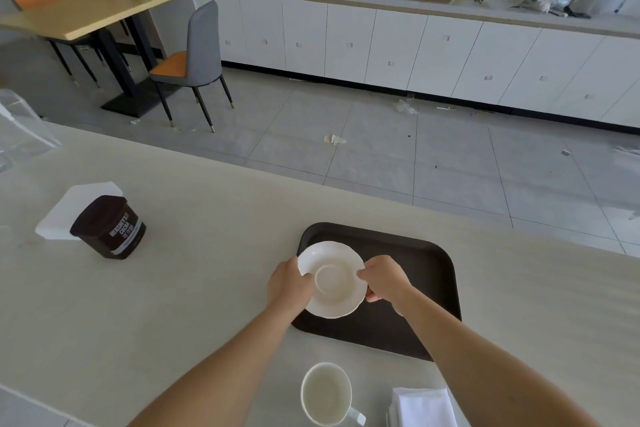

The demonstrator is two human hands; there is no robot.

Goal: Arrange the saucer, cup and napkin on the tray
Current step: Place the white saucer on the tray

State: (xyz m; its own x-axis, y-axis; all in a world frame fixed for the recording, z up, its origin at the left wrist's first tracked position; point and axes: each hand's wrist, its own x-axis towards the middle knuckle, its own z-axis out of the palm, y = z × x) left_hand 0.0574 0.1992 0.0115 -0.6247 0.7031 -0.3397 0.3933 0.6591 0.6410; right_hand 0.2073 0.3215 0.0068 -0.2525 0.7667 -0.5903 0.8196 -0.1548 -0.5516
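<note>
A white saucer (331, 279) sits over the left part of a dark brown tray (429, 274) on the pale counter. My left hand (288, 284) grips the saucer's left rim and my right hand (385, 279) grips its right rim. I cannot tell whether the saucer rests on the tray or hovers just above it. A white cup (326, 393) stands upright and empty on the counter near the front edge, between my forearms. A folded white napkin (424, 407) lies to the cup's right, partly under my right forearm.
A dark brown cocoa tub (110, 227) stands at the left of the counter, in front of a white napkin stack (74, 199). Beyond the counter's far edge lie tiled floor, a chair (194, 62) and white cabinets.
</note>
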